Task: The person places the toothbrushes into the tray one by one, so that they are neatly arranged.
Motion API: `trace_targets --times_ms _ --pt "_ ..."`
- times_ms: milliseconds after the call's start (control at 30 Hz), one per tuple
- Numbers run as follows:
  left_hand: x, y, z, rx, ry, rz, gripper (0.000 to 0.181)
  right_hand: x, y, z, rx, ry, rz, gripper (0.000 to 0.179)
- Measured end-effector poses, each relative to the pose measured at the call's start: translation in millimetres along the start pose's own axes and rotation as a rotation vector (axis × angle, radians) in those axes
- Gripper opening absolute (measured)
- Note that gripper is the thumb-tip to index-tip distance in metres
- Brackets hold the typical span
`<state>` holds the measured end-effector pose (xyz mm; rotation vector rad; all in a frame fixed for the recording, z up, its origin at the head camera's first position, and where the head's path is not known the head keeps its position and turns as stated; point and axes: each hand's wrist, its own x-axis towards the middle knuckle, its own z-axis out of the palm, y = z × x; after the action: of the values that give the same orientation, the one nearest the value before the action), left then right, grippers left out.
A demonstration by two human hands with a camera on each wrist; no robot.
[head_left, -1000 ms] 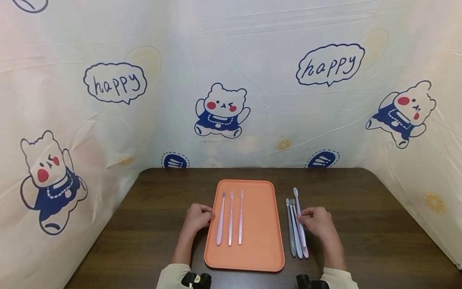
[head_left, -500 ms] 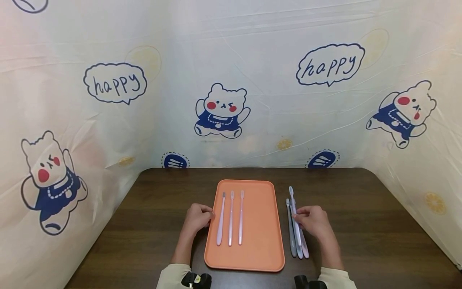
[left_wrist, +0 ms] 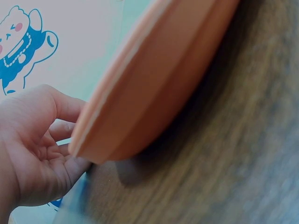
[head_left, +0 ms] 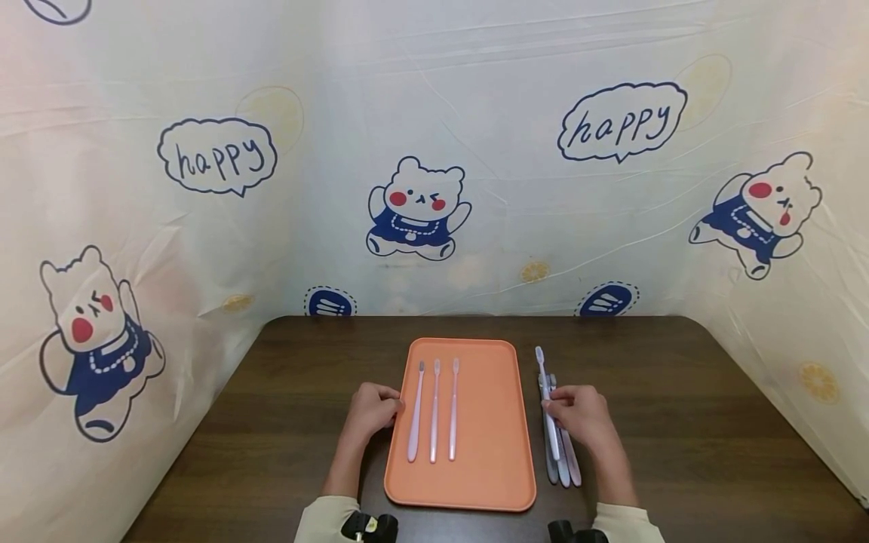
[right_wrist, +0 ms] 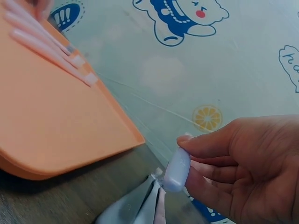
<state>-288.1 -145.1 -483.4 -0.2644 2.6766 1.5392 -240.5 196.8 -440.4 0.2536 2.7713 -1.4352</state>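
An orange tray (head_left: 492, 452) lies on the table with three pinkish toothbrushes (head_left: 434, 422) side by side in its left half, heads to the back. At the tray's left edge, my left hand (head_left: 372, 407) grips the rim between thumb and fingers, as the left wrist view (left_wrist: 42, 144) also gives. My right hand (head_left: 582, 413) pinches a pale lilac toothbrush (head_left: 541, 358) by its handle, head pointing away. Beneath it, several grey, bluish and pink toothbrushes (head_left: 565, 471) lie bunched on the table. In the right wrist view the held toothbrush (right_wrist: 177, 171) hides part of that bunch.
The dark wooden table (head_left: 713, 437) stretches out to both sides. A pale curtain (head_left: 516, 188) printed with bears and the word happy hangs behind and beside it.
My right hand has moved left with the lilac toothbrush, from the bunch's right side to its left, nearer the tray. The left hand and the tray have stayed put.
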Motion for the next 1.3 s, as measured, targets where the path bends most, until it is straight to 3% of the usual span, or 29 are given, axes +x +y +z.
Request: trace_targets --times_ms 733,1300 --pt "1.4 -2.8 0.2 -0.003 0.008 0.018 0.018 0.2 -9.0 11.7 -0.014 0.026 -0.048 0.023" --pt "1.0 -2.7 -0.1 0.007 0.000 0.008 0.020 3.1 -13.1 25.4 0.001 0.033 -0.038 0.025"
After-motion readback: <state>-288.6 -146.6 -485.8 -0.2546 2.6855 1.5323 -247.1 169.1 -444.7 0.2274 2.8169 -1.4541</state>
